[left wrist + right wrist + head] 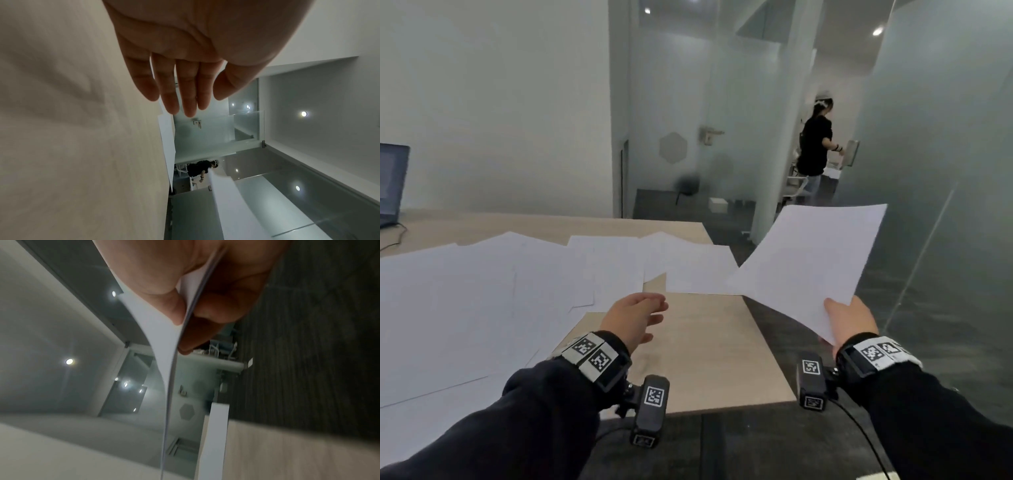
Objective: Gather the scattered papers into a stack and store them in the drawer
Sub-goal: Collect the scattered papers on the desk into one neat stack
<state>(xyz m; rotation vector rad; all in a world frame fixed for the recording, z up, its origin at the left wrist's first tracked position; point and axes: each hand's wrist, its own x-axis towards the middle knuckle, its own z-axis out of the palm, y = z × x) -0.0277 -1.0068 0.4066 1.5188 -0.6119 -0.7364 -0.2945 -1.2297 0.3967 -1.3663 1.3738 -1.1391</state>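
Several white papers (482,291) lie scattered and overlapping across the light wooden table (709,359). My right hand (851,320) pinches a white sheet (811,263) by its near edge, thumb on top, and holds it in the air off the table's right side. The right wrist view shows that sheet (164,340) edge-on between thumb and fingers. My left hand (640,315) hovers open over bare table, fingers straight, just short of the nearest paper (698,277). The left wrist view shows the straight fingers (185,91) holding nothing. No drawer is in view.
A laptop (390,185) with a cable stands at the table's far left. Dark carpet (928,325) and frosted glass walls lie to the right. A person in black (815,144) stands far off behind the glass partition.
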